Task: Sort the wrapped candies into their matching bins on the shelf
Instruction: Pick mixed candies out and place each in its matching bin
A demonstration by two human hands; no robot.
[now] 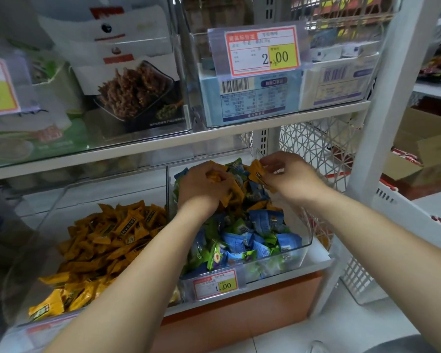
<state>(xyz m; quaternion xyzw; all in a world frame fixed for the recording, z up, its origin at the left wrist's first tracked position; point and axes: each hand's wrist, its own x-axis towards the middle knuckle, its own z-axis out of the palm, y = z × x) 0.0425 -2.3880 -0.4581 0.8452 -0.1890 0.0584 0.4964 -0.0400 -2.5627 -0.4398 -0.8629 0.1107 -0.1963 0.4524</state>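
Observation:
Two clear bins stand on the lower shelf. The left bin (51, 207) holds a heap of orange wrapped candies (105, 240). The right bin (307, 240) holds blue and green wrapped candies (250, 238) with some orange ones mixed in at the back. My left hand (201, 191) is inside the right bin, its fingers curled round a bunch of orange candies (229, 197). My right hand (290, 174) is at the back right of the same bin and pinches one orange candy (256, 171) by its end.
The shelf above carries clear bins of packaged snacks and a 2.00 price tag (262, 50). A 1.00 tag (215, 285) hangs on the right bin's front. A white shelf upright (382, 103) and white baskets (372, 276) stand to the right, cardboard boxes behind.

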